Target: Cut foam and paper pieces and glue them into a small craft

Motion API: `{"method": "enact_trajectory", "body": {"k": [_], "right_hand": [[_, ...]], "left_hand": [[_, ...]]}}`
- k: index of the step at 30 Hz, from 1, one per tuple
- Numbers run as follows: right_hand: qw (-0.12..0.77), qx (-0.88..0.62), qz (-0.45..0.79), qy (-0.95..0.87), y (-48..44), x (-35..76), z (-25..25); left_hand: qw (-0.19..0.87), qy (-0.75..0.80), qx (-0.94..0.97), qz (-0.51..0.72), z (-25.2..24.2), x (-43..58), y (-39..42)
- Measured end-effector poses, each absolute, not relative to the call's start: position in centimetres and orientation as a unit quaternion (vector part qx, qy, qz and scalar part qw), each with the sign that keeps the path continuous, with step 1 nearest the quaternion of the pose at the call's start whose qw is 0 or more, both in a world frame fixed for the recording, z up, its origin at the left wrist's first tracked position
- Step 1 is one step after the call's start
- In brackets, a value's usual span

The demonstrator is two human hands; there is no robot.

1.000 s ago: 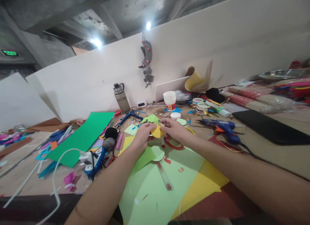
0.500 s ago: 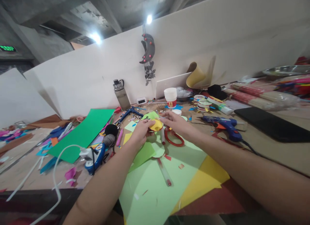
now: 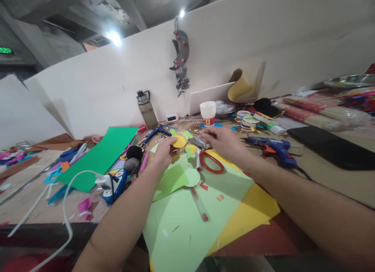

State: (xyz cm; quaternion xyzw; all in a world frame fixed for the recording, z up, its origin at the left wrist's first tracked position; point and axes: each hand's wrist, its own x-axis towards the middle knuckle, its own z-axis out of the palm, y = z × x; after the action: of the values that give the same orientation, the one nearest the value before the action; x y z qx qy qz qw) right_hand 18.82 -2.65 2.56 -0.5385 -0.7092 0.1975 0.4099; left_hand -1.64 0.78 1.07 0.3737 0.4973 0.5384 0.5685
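A round yellow disc (image 3: 179,141) with a raised-looking rim is pinched at its left edge by my left hand (image 3: 164,152). Just right of it, my right hand (image 3: 219,141) hovers with bent fingers over the metal blades (image 3: 198,143) of red-handled scissors (image 3: 211,162). Whatever its fingertips hold, if anything, is hidden. A second yellow circle (image 3: 191,148) lies between the hands. Below them are a pale green paper circle (image 3: 192,178), a bright green sheet (image 3: 171,182) and a clear pen with a red tip (image 3: 200,205).
A large pale green sheet (image 3: 181,225) covers yellow paper (image 3: 258,205) near the front edge. On the right lie a blue glue gun (image 3: 281,149) and a black slab (image 3: 325,147). White paper cups (image 3: 208,112) and a bottle (image 3: 147,112) stand behind. At left is a green sheet (image 3: 96,159).
My hands have moved apart. The left one has carried the yellow disc slightly left and up; the right has shifted right, off the yellow piece. The scissors' blades and a second yellow circle now show.
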Motion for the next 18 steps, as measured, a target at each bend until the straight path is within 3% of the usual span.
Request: {"method": "enact_trajectory", "body": {"k": [6, 12, 18], "right_hand": [[0.383, -0.518, 0.039, -0.763, -2.2, 18.7, 1.7], [0.311, -0.464, 0.106, -0.823, -2.1, 16.9, -0.7], [0.188, -0.469, 0.052, -0.861, -2.8, 15.3, -1.0]], "left_hand": [[0.553, 0.496, 0.359, 0.566, 1.0, -2.4, 1.2], [0.530, 0.516, 0.368, 0.563, 0.2, -2.7, 1.7], [0.518, 0.545, 0.409, 0.517, -0.5, -2.4, 1.7]]}}
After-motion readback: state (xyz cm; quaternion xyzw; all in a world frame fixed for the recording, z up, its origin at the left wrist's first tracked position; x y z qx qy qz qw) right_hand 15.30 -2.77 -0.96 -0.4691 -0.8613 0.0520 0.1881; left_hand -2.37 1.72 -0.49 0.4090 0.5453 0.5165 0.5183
